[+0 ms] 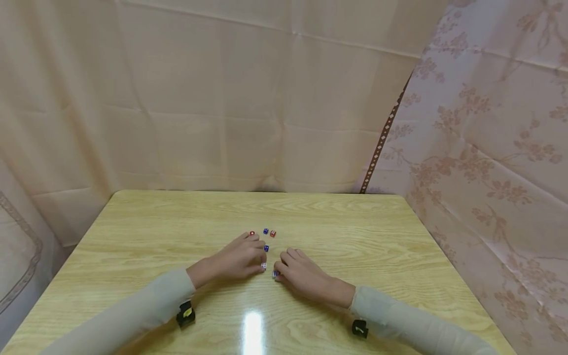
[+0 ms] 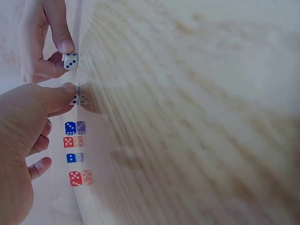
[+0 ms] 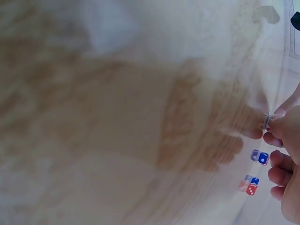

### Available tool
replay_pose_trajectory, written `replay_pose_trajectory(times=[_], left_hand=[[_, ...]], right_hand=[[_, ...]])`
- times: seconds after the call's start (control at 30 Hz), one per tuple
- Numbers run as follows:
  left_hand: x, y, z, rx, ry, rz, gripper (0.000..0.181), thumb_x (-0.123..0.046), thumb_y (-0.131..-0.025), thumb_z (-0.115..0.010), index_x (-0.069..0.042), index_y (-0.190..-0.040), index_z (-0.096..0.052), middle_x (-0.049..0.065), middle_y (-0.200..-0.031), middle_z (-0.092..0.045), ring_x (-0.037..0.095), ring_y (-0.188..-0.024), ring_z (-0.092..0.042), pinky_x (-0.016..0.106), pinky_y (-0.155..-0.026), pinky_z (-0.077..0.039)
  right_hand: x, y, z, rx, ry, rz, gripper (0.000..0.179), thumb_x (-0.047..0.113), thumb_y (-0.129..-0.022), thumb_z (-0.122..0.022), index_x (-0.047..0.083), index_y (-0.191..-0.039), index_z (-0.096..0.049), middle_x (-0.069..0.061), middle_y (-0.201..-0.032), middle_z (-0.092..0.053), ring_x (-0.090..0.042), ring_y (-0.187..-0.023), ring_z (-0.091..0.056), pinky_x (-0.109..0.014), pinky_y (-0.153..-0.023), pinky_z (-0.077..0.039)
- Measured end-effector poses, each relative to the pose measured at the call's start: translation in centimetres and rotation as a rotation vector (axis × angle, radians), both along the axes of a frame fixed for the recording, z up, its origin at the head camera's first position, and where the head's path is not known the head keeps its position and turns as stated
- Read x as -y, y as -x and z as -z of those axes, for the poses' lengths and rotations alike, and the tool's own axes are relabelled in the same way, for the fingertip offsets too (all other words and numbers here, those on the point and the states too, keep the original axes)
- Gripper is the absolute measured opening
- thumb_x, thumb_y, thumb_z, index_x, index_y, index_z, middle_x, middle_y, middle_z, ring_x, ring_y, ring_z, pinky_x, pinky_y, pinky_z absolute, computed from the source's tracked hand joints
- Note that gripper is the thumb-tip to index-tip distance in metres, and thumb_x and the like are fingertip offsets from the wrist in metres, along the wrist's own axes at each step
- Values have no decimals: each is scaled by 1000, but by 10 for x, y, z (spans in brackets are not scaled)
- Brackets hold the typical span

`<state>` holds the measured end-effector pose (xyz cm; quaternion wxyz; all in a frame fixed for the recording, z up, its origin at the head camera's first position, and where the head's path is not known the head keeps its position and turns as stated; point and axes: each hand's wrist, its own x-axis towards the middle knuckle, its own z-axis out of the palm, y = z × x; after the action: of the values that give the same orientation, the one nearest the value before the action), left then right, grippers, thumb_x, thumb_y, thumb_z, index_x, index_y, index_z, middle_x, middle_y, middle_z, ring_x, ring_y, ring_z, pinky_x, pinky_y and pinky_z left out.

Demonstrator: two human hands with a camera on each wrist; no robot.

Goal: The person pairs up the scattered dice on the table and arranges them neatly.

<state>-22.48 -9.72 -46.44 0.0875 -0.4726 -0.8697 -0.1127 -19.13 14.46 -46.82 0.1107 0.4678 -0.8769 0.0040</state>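
Note:
My left hand (image 1: 237, 258) pinches a white die (image 1: 264, 266) between thumb and finger, low at the tabletop. Just to its right, my right hand (image 1: 306, 281) holds another white die (image 2: 71, 61) with blue pips between thumb and curled finger. A small gap separates the two dice in the head view. Beyond the left fingertips stand a blue die (image 1: 266, 248), a second blue die (image 1: 266, 230) and a red die (image 1: 272, 233). Another red die (image 1: 252, 233) shows partly behind the left hand. In the right wrist view, fingers cover most of the pinched white die (image 3: 268, 123).
The glossy wood-grain table (image 1: 355, 222) reflects the dice and a bright light patch. A beige curtain (image 1: 199, 98) hangs behind its far edge, and a flowered cloth (image 1: 497, 162) hangs on the right. Dark bands (image 1: 186, 314) sit on both wrists.

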Motion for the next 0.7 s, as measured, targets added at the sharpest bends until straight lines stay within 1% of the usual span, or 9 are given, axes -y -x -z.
replay_pose_trajectory(times=[0.13, 0.27, 0.5, 0.6, 0.7], left_hand=[[1, -3, 0, 13, -2, 8, 14, -35, -92, -74, -20, -90, -74, -9, -90, -61, 10, -87, -47, 30, -81, -38], [2, -5, 0, 38, -4, 2, 16, -35, -93, -74, -20, -92, -74, -9, -91, -61, 10, -88, -48, 31, -83, -40], [1, -7, 1, 66, -5, -11, 16, -37, -93, -73, -20, -92, -75, -11, -92, -63, 9, -89, -47, 33, -85, -41], [1, -7, 1, 71, -8, -11, 16, -37, -93, -73, -21, -92, -75, -11, -92, -63, 9, -89, -48, 33, -86, -42], [1, -7, 1, 61, -12, -4, 16, -36, -93, -74, -21, -92, -75, -11, -92, -63, 9, -89, -48, 34, -86, -43]], right_hand=[[0, 2, 2, 0, -4, 6, 15, 34, -104, -57, 21, -105, -63, 7, -96, -50, -11, -87, -41, -26, -81, -37], [1, 4, 3, 0, -5, 12, 14, 34, -104, -58, 21, -105, -63, 7, -96, -50, -11, -87, -40, -26, -80, -36], [3, 5, 0, 5, 3, 13, 14, 33, -104, -57, 21, -105, -63, 7, -96, -51, -11, -87, -41, -26, -79, -36], [4, 5, 0, 3, 2, 15, 14, 33, -104, -57, 21, -105, -64, 6, -95, -50, -11, -86, -40, -26, -79, -36], [4, 5, -1, 3, 2, 14, 14, 33, -104, -57, 20, -105, -64, 6, -94, -50, -11, -85, -40, -26, -78, -36]])
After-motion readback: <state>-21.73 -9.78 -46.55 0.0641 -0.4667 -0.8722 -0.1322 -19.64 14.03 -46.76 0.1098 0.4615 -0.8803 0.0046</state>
